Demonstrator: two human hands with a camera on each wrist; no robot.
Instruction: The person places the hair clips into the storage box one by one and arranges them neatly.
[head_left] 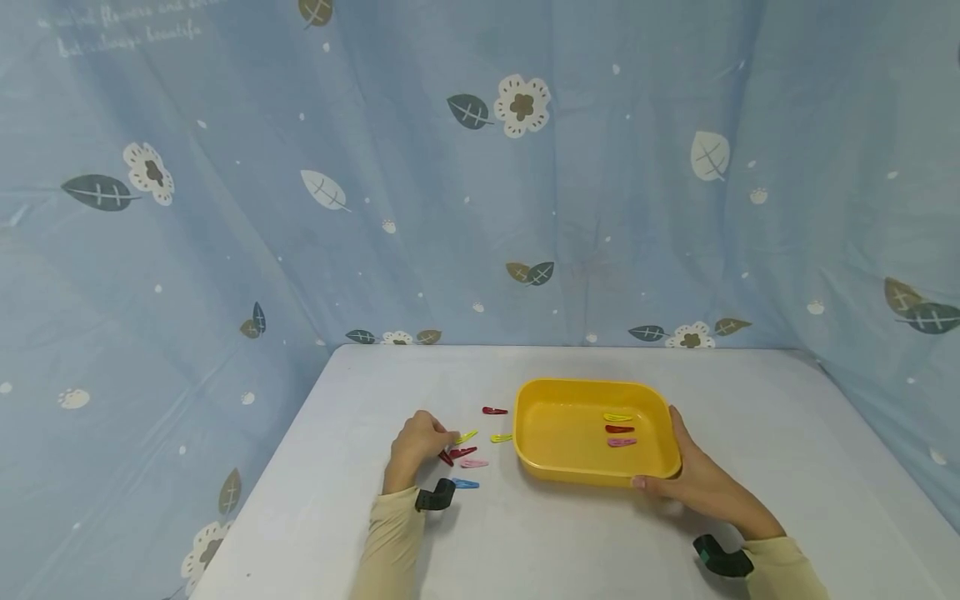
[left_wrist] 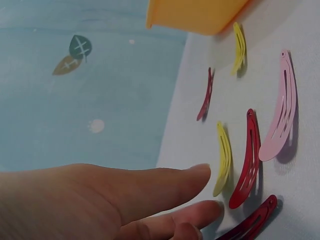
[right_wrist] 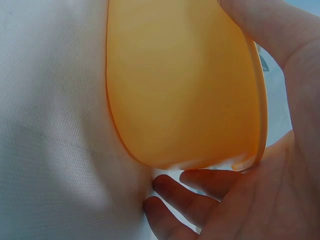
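My left hand [head_left: 416,442] is over the left part of the table. Its thumb and forefinger are slightly apart, close to one end of a yellow hair clip [left_wrist: 223,159]. Beside that clip lie a red clip [left_wrist: 246,162], a dark red clip [left_wrist: 250,222] partly hidden by the fingers, and a pink clip [left_wrist: 281,112]. With the thumb at the front wall and the fingers at the right side, my right hand [head_left: 697,475] grips the yellow tray [head_left: 577,477]. Inside the tray are a yellow clip [head_left: 617,417], a red clip [head_left: 619,429] and a pink clip [head_left: 622,442].
A blue clip [head_left: 466,483] lies nearest the front of the loose group. Between the group and the tray are another yellow clip [head_left: 501,438] and a dark red clip [head_left: 495,410]. The white table [head_left: 555,550] ends at a blue patterned curtain [head_left: 600,208].
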